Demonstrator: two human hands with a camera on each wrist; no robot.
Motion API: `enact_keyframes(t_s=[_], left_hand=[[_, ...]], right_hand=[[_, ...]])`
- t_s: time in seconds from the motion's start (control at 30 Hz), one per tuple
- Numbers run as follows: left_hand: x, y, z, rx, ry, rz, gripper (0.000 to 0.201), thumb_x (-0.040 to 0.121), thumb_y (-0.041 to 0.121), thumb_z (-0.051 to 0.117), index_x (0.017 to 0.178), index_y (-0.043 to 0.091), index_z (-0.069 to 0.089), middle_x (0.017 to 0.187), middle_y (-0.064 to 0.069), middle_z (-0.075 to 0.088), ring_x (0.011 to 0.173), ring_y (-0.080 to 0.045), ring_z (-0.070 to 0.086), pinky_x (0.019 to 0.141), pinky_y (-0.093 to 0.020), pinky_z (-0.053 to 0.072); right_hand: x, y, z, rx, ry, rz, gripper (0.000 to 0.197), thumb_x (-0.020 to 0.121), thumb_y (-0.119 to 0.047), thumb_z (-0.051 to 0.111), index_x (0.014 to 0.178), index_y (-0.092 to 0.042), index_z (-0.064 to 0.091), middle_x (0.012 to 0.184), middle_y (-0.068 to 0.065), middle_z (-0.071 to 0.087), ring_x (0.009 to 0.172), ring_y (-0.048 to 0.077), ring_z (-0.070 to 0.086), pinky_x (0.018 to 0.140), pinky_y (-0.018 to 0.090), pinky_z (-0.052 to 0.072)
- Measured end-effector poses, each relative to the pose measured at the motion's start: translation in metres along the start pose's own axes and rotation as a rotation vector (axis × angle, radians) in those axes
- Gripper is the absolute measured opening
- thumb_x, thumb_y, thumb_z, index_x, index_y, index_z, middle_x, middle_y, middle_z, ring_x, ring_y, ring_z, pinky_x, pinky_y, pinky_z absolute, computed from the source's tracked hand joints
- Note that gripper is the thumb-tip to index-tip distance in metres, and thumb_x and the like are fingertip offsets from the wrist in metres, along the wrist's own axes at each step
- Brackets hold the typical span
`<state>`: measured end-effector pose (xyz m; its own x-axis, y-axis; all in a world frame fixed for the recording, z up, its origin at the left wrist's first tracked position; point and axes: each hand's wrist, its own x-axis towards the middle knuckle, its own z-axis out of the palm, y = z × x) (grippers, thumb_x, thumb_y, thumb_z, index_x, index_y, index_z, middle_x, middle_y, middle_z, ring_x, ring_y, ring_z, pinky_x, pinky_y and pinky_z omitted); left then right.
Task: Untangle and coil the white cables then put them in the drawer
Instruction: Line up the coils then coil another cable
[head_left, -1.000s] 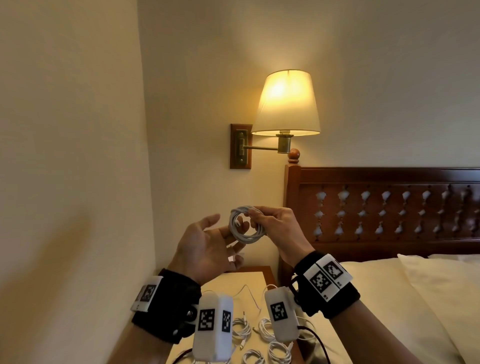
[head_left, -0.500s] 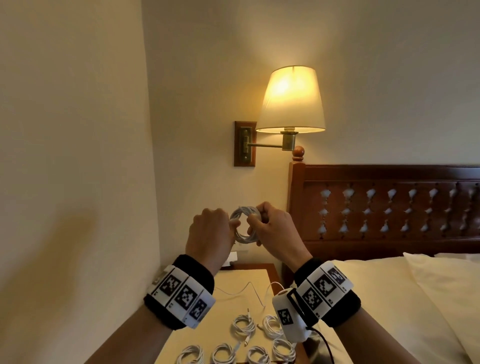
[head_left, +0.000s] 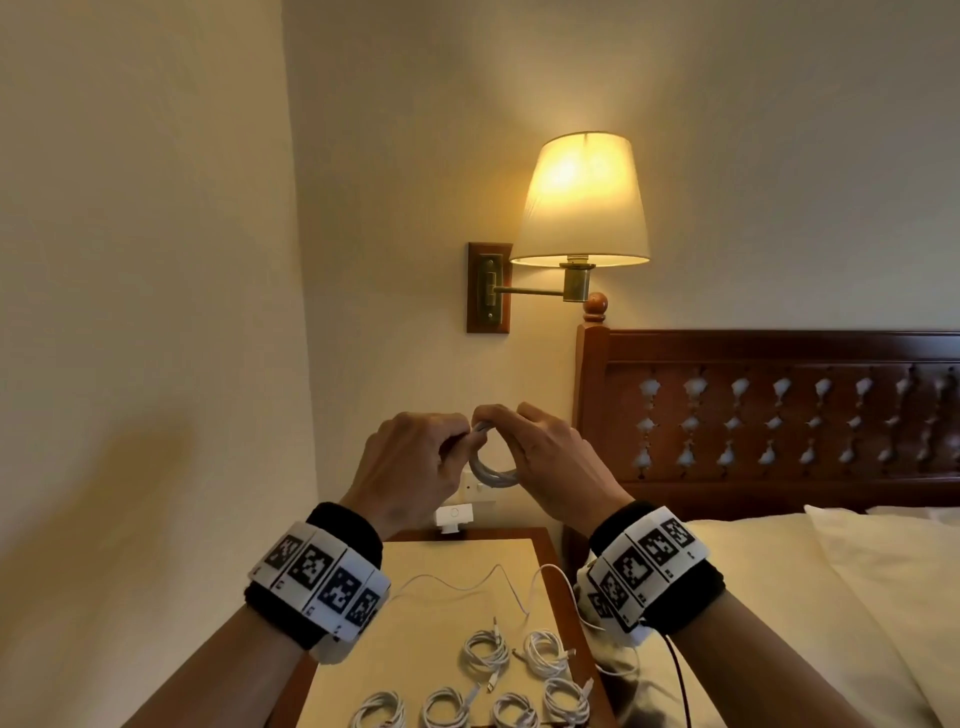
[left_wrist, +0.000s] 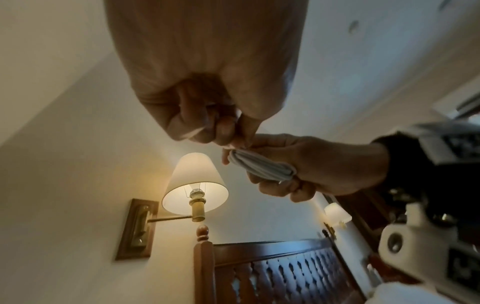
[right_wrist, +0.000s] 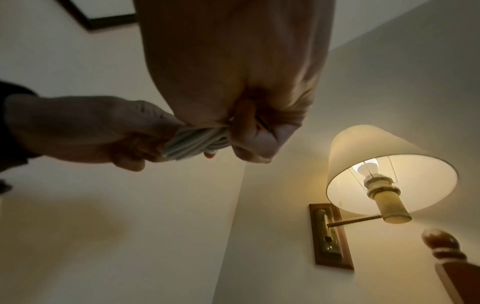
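Note:
Both hands hold one coiled white cable in the air above the nightstand. My left hand pinches the coil's upper left side with curled fingers. My right hand grips its right side, fingers wrapped over the strands. From the left wrist the coil runs through the right hand's grip; from the right wrist the bundle sits between both hands. Several coiled white cables lie on the nightstand, with one loose white cable behind them. No drawer is in view.
A lit wall lamp hangs above the hands. The dark wooden headboard and the bed stand to the right. A small white device sits at the nightstand's back edge. The wall corner lies close on the left.
My left hand, open beside the coil a second ago, has turned over and taken hold of it. Both hands have lowered slightly with the coil.

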<state>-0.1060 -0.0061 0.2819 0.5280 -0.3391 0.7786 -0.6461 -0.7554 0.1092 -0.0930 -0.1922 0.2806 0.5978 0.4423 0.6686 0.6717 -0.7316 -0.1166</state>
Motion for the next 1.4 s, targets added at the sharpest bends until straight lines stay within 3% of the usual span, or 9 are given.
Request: enact_keyframes(t_s=[0.2, 0.37, 0.47, 0.57, 0.73, 0.93, 1.17, 1.3, 1.4], left_hand=[[-0.009, 0.000, 0.005, -0.241, 0.007, -0.052, 0.035, 0.095, 0.039, 0.055, 0.072, 0.015, 0.064, 0.055, 0.004, 0.055, 0.053, -0.020, 0.048, 0.051, -0.023, 0.037], [-0.009, 0.001, 0.002, -0.353, -0.042, -0.209, 0.029, 0.094, 0.035, 0.058, 0.071, 0.018, 0.063, 0.062, 0.000, 0.059, 0.060, -0.018, 0.049, 0.058, -0.032, 0.042], [-0.010, 0.002, 0.012, -0.297, -0.052, -0.340, 0.019, 0.094, 0.041, 0.055, 0.094, 0.024, 0.064, 0.087, 0.010, 0.065, 0.066, -0.008, 0.055, 0.059, -0.022, 0.044], [-0.014, 0.009, 0.020, -0.654, -0.166, -0.594, 0.027, 0.101, 0.037, 0.045, 0.107, 0.019, 0.065, 0.091, -0.005, 0.061, 0.065, -0.017, 0.049, 0.055, -0.025, 0.042], [-0.017, 0.019, 0.021, -0.862, -0.061, -0.694, 0.033, 0.103, 0.028, 0.040, 0.091, 0.011, 0.065, 0.065, 0.003, 0.054, 0.050, -0.005, 0.042, 0.046, -0.022, 0.036], [-0.013, 0.014, 0.026, -0.792, -0.027, -0.673, 0.033, 0.102, 0.026, 0.045, 0.088, 0.004, 0.065, 0.065, -0.003, 0.057, 0.044, -0.016, 0.044, 0.039, -0.025, 0.039], [-0.018, 0.018, 0.030, -0.845, 0.020, -0.636, 0.022, 0.098, 0.028, 0.053, 0.100, 0.012, 0.069, 0.076, -0.002, 0.065, 0.058, -0.007, 0.054, 0.042, -0.027, 0.049], [-0.029, 0.020, 0.039, -0.881, 0.046, -0.649, 0.023, 0.084, 0.031, 0.070, 0.103, 0.017, 0.070, 0.078, -0.005, 0.071, 0.057, -0.013, 0.059, 0.042, -0.029, 0.051], [-0.041, 0.021, 0.052, -0.938, 0.090, -0.756, 0.024, 0.079, 0.018, 0.077, 0.101, 0.011, 0.071, 0.077, -0.011, 0.073, 0.054, -0.021, 0.061, 0.041, -0.027, 0.048]], right_hand=[[-0.006, 0.001, 0.004, -0.143, 0.002, -0.001, 0.034, 0.097, -0.046, 0.015, 0.122, -0.036, 0.035, 0.083, -0.002, 0.053, 0.058, 0.015, 0.052, 0.054, 0.030, 0.051], [-0.005, 0.006, 0.007, 0.063, 0.019, 0.040, 0.021, 0.103, -0.031, 0.034, 0.120, -0.031, 0.046, 0.098, -0.002, 0.060, 0.073, 0.015, 0.058, 0.066, 0.032, 0.054], [0.000, 0.002, 0.015, 0.305, 0.092, 0.087, 0.023, 0.104, -0.020, 0.037, 0.116, -0.024, 0.055, 0.110, -0.001, 0.063, 0.096, 0.011, 0.060, 0.085, 0.029, 0.051], [-0.003, -0.006, 0.021, 0.399, 0.106, 0.103, 0.025, 0.105, -0.019, 0.034, 0.117, -0.020, 0.057, 0.111, -0.002, 0.063, 0.097, 0.005, 0.058, 0.082, 0.017, 0.046], [-0.009, -0.008, 0.011, 0.419, 0.051, 0.097, 0.047, 0.102, -0.047, 0.027, 0.136, -0.017, 0.041, 0.076, -0.018, 0.057, 0.064, -0.003, 0.057, 0.065, 0.015, 0.048], [-0.013, 0.005, 0.017, 0.240, 0.036, 0.091, 0.082, 0.084, -0.081, 0.012, 0.134, -0.020, 0.035, 0.065, 0.005, 0.064, 0.058, 0.014, 0.063, 0.061, 0.038, 0.055], [-0.015, 0.016, 0.024, 0.421, 0.017, 0.152, 0.025, 0.103, -0.029, 0.042, 0.119, -0.013, 0.052, 0.081, -0.002, 0.061, 0.068, 0.012, 0.058, 0.068, 0.036, 0.052], [-0.025, 0.012, 0.034, 0.541, 0.043, 0.240, 0.026, 0.103, -0.028, 0.041, 0.123, -0.014, 0.052, 0.082, -0.007, 0.058, 0.068, 0.006, 0.055, 0.063, 0.025, 0.046], [-0.033, 0.009, 0.047, 0.580, 0.050, 0.300, 0.024, 0.104, -0.028, 0.041, 0.122, -0.016, 0.051, 0.086, -0.007, 0.061, 0.076, 0.011, 0.059, 0.071, 0.035, 0.050]])
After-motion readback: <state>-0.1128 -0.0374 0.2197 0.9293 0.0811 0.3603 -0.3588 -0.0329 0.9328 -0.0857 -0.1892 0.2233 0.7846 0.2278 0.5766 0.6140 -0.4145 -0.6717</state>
